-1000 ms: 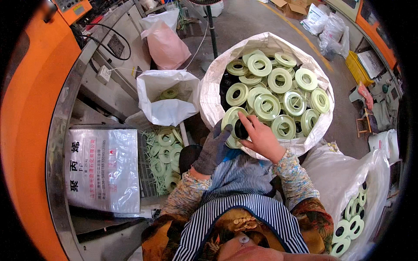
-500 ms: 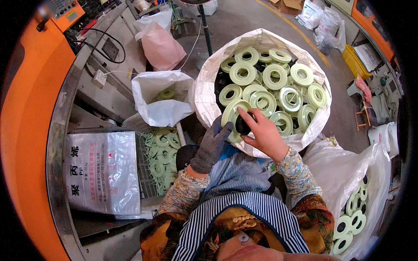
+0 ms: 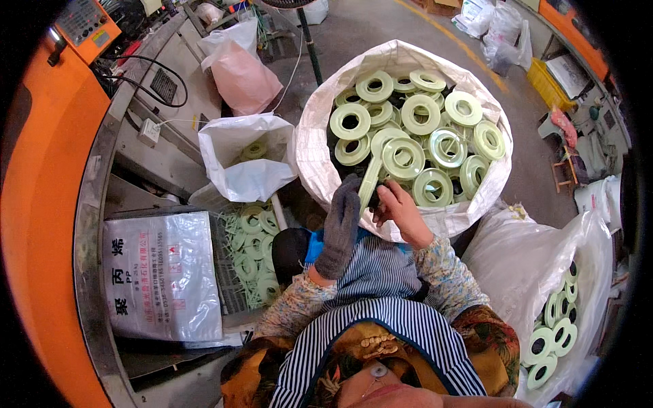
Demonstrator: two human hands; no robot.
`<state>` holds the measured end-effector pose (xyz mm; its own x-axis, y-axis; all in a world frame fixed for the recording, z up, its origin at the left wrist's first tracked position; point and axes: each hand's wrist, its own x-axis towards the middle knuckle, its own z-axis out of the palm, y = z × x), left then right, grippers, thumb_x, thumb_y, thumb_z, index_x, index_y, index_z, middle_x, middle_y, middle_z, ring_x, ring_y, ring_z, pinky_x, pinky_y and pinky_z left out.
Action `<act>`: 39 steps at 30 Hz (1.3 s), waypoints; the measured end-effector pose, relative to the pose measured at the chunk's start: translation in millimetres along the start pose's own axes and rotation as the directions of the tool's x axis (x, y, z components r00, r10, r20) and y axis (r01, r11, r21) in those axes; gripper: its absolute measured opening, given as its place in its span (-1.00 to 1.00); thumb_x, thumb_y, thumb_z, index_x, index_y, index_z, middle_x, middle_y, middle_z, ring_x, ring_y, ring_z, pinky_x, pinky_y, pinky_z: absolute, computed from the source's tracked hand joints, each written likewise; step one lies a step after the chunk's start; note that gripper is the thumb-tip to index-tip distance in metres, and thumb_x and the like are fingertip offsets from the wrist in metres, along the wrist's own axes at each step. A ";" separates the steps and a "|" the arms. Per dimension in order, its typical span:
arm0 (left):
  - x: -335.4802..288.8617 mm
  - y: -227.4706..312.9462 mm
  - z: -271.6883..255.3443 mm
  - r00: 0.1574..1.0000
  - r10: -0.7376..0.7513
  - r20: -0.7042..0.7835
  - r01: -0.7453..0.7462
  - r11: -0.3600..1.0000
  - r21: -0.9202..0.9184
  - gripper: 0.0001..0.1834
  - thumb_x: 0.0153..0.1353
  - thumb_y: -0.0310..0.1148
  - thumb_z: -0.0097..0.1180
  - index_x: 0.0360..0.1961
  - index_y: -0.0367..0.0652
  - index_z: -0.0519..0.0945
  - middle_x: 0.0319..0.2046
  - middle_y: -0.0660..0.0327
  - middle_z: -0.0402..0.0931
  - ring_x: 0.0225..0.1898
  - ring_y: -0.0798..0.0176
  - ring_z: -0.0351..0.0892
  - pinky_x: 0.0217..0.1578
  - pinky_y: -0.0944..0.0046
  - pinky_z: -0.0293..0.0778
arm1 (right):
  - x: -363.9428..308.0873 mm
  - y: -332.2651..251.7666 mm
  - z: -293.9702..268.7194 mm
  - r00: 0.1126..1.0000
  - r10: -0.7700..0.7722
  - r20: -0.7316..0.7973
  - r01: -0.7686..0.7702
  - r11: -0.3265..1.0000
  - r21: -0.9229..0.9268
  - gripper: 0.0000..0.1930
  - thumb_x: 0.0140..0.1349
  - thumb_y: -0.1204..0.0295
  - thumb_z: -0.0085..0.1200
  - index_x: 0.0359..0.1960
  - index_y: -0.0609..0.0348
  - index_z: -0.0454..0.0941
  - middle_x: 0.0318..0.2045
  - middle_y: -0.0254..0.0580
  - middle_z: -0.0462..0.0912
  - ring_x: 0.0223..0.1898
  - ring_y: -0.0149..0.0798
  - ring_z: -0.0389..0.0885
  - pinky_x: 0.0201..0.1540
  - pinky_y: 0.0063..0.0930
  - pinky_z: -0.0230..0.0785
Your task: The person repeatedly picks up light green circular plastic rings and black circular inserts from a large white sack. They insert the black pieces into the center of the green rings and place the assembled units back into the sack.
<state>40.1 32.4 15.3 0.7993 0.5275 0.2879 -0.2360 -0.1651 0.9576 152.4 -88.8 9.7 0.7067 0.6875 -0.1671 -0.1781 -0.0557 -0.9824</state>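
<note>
My left hand (image 3: 339,228), in a grey glove, lies along one side of a pale green plastic flanged ring (image 3: 370,181), its fingers together. The ring stands on edge over the near rim of a large white woven sack (image 3: 320,146). On the ring's other side is my bare right hand (image 3: 406,216), fingers bent in toward a black piece (image 3: 375,201) at the ring's hole. My fingers partly hide that piece. Many similar green rings (image 3: 403,158) fill the sack just beyond my hands, with black parts showing between them.
Left of the sack stand a smaller white bag (image 3: 248,180) and a crate of green rings and scraps (image 3: 250,255). A printed bag (image 3: 166,279) lies beside the crate. An orange machine (image 3: 51,204) borders the left. At right, a clear plastic bag (image 3: 507,262) holds more rings.
The ring has turned from showing its face to nearly edge-on. My left hand has straightened alongside it, and my right hand has moved slightly lower with its fingers drawn in.
</note>
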 end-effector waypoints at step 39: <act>139.3 -239.5 -21.3 0.979 -0.204 0.018 0.150 0.775 0.614 -0.47 0.07 -0.33 0.21 0.10 -0.26 0.48 -0.17 -0.20 0.57 -0.06 -0.18 0.56 -0.06 0.01 0.46 | 238.6 228.8 27.4 0.774 0.147 -0.616 -0.447 0.815 -0.368 -0.49 0.10 0.18 0.20 -0.05 0.36 0.47 -0.14 0.18 0.61 -0.12 0.16 0.59 -0.10 -0.09 0.42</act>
<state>196.2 163.2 -173.8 0.8403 0.5351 0.0865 0.2767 -0.5607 0.7804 261.5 82.3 -252.7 0.9427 0.0775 -0.3245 -0.2096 -0.6193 -0.7567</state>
